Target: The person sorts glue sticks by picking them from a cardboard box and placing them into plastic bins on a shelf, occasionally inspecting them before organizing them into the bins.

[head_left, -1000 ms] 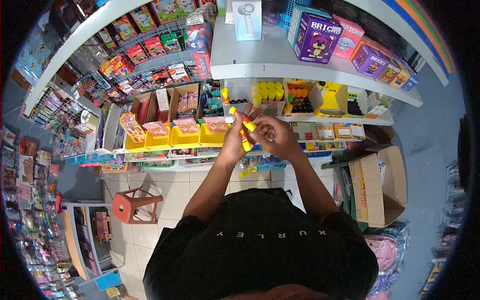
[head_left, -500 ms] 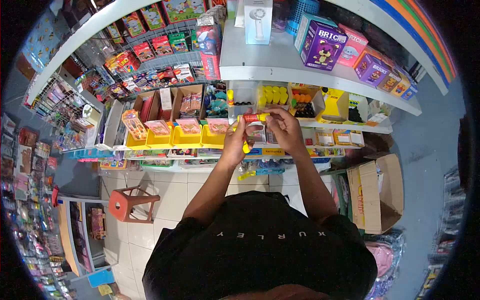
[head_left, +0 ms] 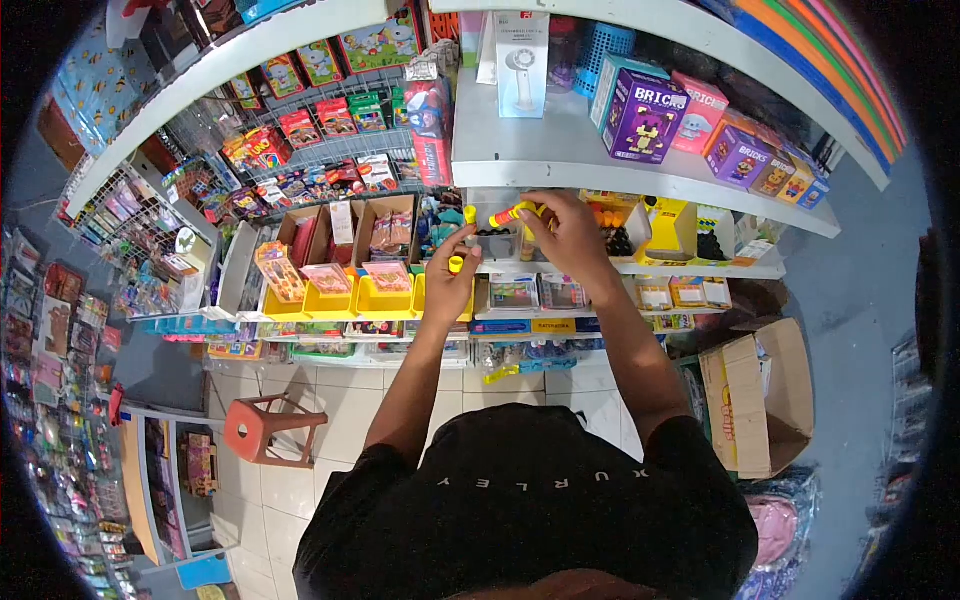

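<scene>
My right hand (head_left: 568, 235) grips a glue stick (head_left: 513, 214) with a red-and-yellow barrel, held nearly level at the middle shelf, in front of a clear bin. My left hand (head_left: 449, 283) is lower and to the left. Its fingers curl around another glue stick (head_left: 456, 265), of which only the yellow end shows at the palm. Just beyond the left fingertips, a yellow-capped stick (head_left: 470, 215) stands upright on the shelf. My right hand hides most of the compartment behind it.
Yellow bins (head_left: 384, 297) with pink packets line the shelf at left. Boxes of black-capped and orange-capped items (head_left: 610, 218) stand at right. Above juts a white shelf (head_left: 560, 170) carrying a purple BRICKS box (head_left: 645, 115). A red stool (head_left: 265, 430) and a cardboard box (head_left: 735, 410) are on the floor.
My hands have moved apart. The right hand has carried the red-and-yellow glue stick up from the left hand toward the clear bin; the left hand has shifted left. The view has tilted slightly.
</scene>
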`<state>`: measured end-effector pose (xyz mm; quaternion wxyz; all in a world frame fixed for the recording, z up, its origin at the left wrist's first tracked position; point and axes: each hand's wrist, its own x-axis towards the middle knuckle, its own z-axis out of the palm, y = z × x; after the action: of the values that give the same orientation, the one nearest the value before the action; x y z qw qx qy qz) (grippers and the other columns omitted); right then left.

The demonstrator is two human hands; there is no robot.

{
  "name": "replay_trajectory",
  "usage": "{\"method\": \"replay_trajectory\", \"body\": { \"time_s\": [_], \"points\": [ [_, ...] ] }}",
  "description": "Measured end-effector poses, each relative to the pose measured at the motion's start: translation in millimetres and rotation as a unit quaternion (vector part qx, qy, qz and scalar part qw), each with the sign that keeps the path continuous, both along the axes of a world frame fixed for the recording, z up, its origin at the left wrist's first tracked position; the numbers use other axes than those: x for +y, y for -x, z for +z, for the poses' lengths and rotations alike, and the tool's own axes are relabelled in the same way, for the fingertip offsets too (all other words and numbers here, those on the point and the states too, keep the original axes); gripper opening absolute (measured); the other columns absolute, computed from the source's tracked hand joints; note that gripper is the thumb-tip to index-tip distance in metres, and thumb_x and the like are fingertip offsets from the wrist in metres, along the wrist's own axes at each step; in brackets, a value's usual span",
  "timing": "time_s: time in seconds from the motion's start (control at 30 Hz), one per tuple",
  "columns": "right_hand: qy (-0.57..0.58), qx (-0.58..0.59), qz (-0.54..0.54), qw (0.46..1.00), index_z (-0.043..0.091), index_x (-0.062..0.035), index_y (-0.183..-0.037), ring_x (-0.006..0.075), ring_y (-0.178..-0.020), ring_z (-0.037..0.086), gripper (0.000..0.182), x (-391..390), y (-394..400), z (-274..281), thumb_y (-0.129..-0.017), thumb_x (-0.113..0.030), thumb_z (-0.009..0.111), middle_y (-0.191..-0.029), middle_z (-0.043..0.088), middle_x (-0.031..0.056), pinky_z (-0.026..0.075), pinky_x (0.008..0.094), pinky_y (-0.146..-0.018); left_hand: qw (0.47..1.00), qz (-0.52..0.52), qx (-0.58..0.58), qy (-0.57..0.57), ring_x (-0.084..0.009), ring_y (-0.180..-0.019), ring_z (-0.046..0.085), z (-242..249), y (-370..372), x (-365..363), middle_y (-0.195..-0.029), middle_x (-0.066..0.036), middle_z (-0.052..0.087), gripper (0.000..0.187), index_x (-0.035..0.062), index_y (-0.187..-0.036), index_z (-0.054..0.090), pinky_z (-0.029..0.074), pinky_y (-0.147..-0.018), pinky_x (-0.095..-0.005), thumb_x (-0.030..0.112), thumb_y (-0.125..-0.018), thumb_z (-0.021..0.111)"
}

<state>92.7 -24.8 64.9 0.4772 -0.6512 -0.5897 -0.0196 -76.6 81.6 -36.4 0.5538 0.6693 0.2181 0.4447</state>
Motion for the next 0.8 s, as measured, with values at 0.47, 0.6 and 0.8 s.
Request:
{"method": "replay_trajectory", "body": {
  "time_s": [0.47, 0.6, 0.8],
  "points": [
    [0.217, -0.268, -0.042, 0.938, 0.066, 0.0006, -0.088, 0.0364, -0.087, 0.067, 0.011, 73.1, 14.0, -9.2, -0.080, -0.006, 0.061, -0.091, 0.067, 0.0217, 0.054, 0.0450, -0.077, 0.989, -0.046, 0.102, -0.096, -0.0156, -0.073, 0.061, -6.7, 5.5, 11.4, -0.084, -0.012, 0.067, 0.049, 0.0107, -0.137, 0.053, 0.050, -0.071, -0.0291, 0.004, -0.088, 0.062],
    [0.184, -0.239, -0.061, 0.951, 0.064, 0.0040, -0.093, 0.0396, -0.093, 0.066, 0.016, 83.3, 17.6, -4.5, -0.079, -0.003, 0.059, -0.098, 0.066, 0.0261, 0.055, 0.0473, -0.078, 0.988, -0.068, 0.115, -0.079, -0.0115, -0.081, 0.062, -1.5, 8.1, 12.4, -0.110, -0.009, 0.067, 0.053, 0.0103, -0.138, 0.052, 0.050, -0.077, -0.0265, -0.001, -0.087, 0.059],
    [0.224, -0.153, -0.031, 0.962, 0.045, 0.0033, -0.125, 0.0436, -0.110, 0.058, 0.039, 95.3, 15.9, -14.1, -0.092, -0.018, 0.047, -0.119, 0.057, 0.0292, 0.048, 0.0504, -0.093, 0.992, -0.079, 0.076, -0.055, -0.0107, -0.082, 0.062, -4.5, 9.3, 12.6, -0.122, -0.011, 0.063, 0.054, 0.0124, -0.140, 0.051, 0.051, -0.079, -0.0258, -0.002, -0.088, 0.058]
  ]
}}
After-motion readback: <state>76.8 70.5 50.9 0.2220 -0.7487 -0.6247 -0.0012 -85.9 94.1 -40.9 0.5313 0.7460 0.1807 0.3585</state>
